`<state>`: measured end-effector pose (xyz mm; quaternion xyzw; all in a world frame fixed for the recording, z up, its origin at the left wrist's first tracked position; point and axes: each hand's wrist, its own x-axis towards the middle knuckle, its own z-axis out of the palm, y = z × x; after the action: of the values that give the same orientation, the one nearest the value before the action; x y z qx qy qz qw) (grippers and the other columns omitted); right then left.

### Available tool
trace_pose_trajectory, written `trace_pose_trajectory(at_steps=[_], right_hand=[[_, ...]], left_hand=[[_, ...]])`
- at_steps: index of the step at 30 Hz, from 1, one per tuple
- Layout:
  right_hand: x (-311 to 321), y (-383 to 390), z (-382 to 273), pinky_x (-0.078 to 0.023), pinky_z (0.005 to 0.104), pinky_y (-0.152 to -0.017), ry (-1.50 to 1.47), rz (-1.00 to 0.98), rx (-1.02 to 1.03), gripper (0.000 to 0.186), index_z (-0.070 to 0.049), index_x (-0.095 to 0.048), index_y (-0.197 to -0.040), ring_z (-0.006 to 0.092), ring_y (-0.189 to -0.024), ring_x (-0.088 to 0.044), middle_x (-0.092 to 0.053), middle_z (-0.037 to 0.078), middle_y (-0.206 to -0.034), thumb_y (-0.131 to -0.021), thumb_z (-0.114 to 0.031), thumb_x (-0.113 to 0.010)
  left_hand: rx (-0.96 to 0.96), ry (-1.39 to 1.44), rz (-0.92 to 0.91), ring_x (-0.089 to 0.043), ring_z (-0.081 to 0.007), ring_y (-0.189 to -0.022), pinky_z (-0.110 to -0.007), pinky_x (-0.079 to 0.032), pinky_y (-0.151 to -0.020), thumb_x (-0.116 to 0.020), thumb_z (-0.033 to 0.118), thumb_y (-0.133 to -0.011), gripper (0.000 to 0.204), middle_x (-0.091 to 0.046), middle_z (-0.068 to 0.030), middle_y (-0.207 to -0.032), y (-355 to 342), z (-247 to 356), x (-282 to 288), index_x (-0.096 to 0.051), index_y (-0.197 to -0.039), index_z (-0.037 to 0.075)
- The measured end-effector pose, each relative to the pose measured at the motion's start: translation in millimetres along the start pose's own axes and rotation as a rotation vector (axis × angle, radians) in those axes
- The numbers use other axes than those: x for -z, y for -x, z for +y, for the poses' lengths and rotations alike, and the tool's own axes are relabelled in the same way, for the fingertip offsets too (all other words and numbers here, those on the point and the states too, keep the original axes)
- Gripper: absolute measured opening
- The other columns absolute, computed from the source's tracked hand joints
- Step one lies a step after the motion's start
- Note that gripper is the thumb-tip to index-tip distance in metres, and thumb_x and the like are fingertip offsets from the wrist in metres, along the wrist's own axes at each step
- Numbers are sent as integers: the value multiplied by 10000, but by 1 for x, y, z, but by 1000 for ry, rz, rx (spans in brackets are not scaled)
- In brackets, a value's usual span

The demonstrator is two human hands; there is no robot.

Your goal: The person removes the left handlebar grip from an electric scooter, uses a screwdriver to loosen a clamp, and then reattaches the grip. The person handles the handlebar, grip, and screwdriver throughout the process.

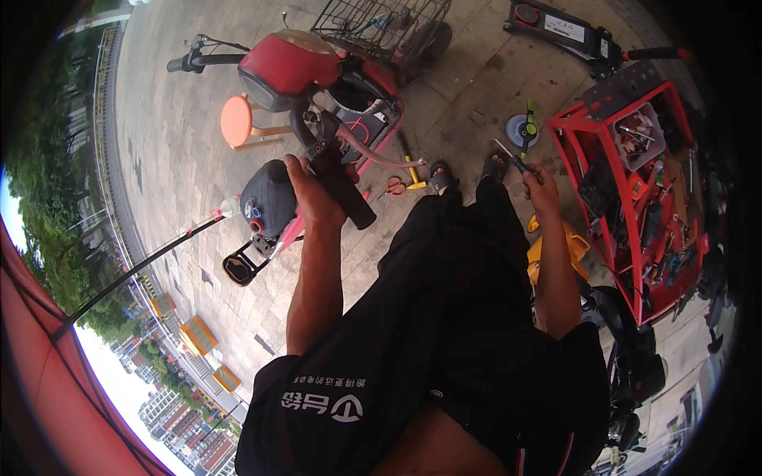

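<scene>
My left hand (316, 190) is closed on a black cylindrical handlebar part (349, 202), its thick tube pointing down and right; whether it is attached to the scooter behind it cannot be made out. A red scooter (286, 67) stands beyond it, with a dark padded seat (266, 194) beside that hand. My right hand (540, 189) grips a slim screwdriver (517, 163), its metal shaft angled up and left. A yellow-handled hammer (417, 181) and red-handled scissors (396, 186) lie on the paving (460, 79) near my sandalled feet.
At the right stands a red tool cart (607, 246) holding many tools, with a black jack (559, 32) behind it and yellow machinery (556, 246) beside it. An orange stool (237, 119) stands behind the scooter. A red canopy (32, 333) and pole edge the left.
</scene>
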<state>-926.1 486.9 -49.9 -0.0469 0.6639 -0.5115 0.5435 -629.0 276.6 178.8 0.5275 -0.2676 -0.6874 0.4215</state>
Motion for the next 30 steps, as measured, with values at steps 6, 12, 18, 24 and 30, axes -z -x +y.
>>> trace_pose_trajectory(at_steps=[6,12,18,24,30], right_hand=[[7,-2,4,-371,186,-477,-2,1,-24,230,-42,-547,-1071,39,-555,-455,-512,-20,-711,-868,-139,-591],[15,-4,7,-368,188,-475,-35,1,-42,218,-44,-551,-1060,40,-550,-451,-512,-22,-716,-867,-138,-590],[22,-4,4,-374,187,-477,-16,9,-43,207,-52,-561,-1047,37,-559,-455,-522,-23,-737,-864,-143,-595],[26,-7,3,-381,183,-485,27,22,-40,218,-52,-567,-1048,36,-568,-462,-528,-21,-745,-860,-156,-601],[33,-11,-5,-390,186,-504,43,39,-59,233,-53,-570,-1066,41,-574,-464,-550,-13,-762,-868,-172,-596]], left_hand=[[-69,-30,1,-568,-229,-645,-392,-462,-578,-322,550,-936,548,-588,-86,-969,2,-4,1,-485,-1107,56],[-122,-208,-18,-585,-197,-677,-340,-496,-595,-502,375,-917,386,-618,-100,-939,-2,-3,6,-496,-1089,29],[-104,-400,117,-593,-183,-606,-306,-512,-527,-641,144,-833,241,-584,-82,-833,-2,-1,1,-501,-995,33],[-65,-396,208,-590,-169,-578,-285,-493,-492,-706,158,-791,330,-591,-84,-781,-3,2,-4,-491,-996,14],[-76,-405,197,-589,-166,-566,-278,-483,-499,-694,160,-799,287,-594,-73,-737,-3,2,-6,-511,-972,21]])
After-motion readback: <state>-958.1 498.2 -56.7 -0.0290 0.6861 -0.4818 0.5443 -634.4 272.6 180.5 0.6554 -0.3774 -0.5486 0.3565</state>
